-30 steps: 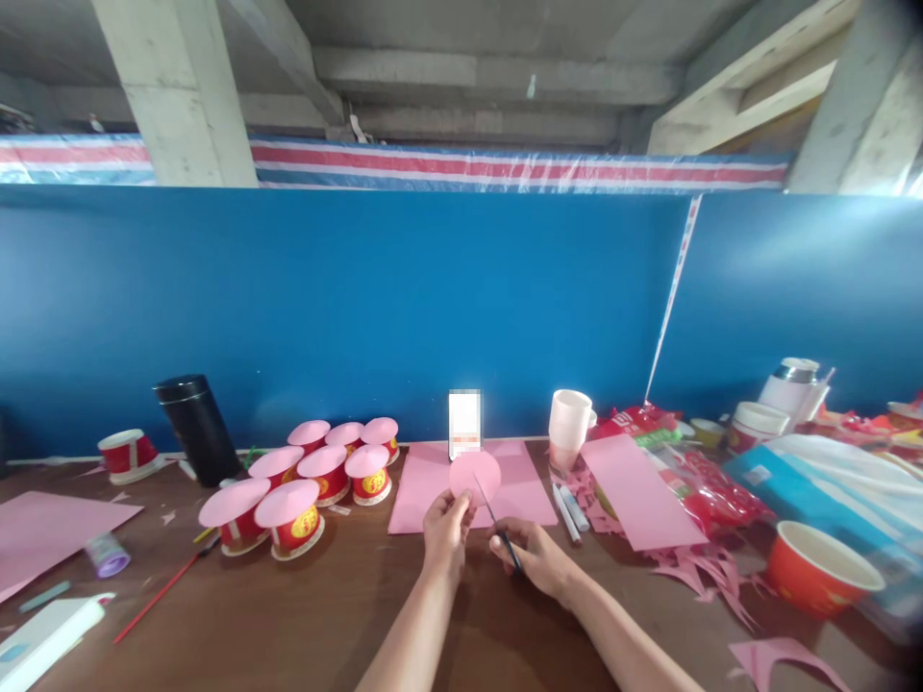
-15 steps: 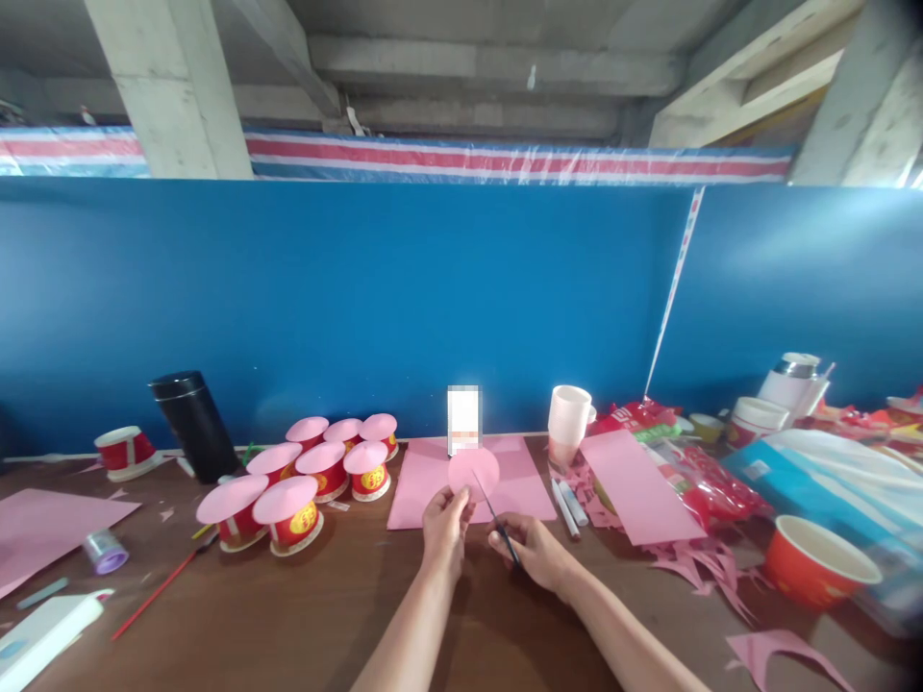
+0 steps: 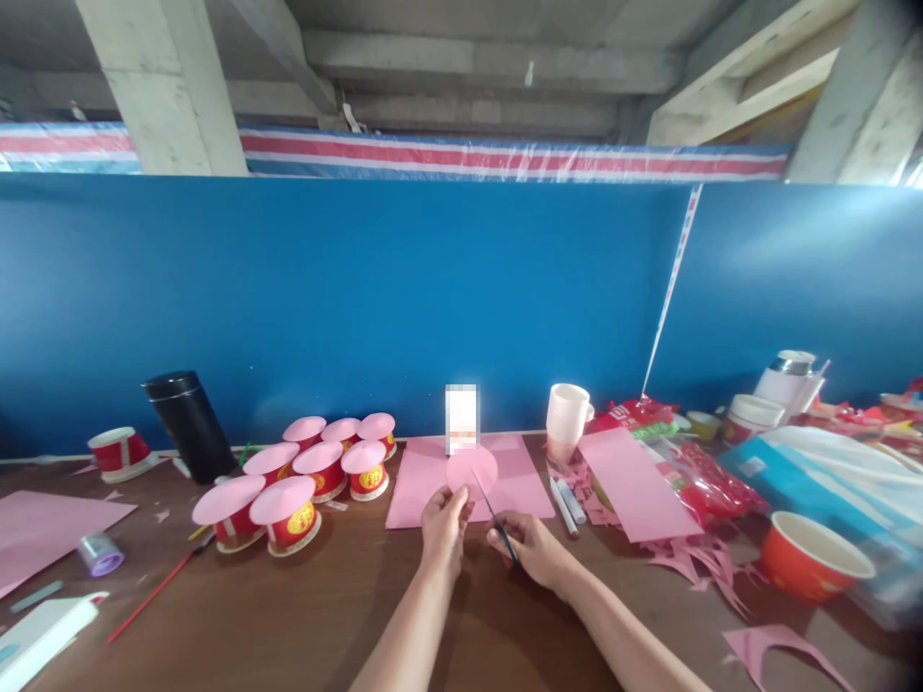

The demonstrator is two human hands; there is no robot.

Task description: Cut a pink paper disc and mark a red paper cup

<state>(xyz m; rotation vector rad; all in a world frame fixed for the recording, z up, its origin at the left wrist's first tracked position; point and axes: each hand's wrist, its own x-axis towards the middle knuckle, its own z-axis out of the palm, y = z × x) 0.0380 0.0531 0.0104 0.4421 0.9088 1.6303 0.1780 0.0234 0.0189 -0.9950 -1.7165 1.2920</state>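
The fingers of my left hand (image 3: 443,531) pinch the near edge of a pink disc (image 3: 461,466) above pink paper (image 3: 416,490); those of my right hand (image 3: 532,548) grip scissors (image 3: 503,535), blades reaching its middle. Eight red cups (image 3: 330,478) already wear pink cones (image 3: 283,501); this disc lies flat, its slit, I judge, unfinished.

Two bare arms come up from the bottom of the view. The left arm (image 3: 408,615) and the right arm (image 3: 624,630) are long and smooth. They look thin near the wrists and fatter near the bottom edge. The left hand (image 3: 442,531) is bare, and its thumb (image 3: 459,500) shows well. The right hand (image 3: 535,550) is bare too. The nails are too small to see well.
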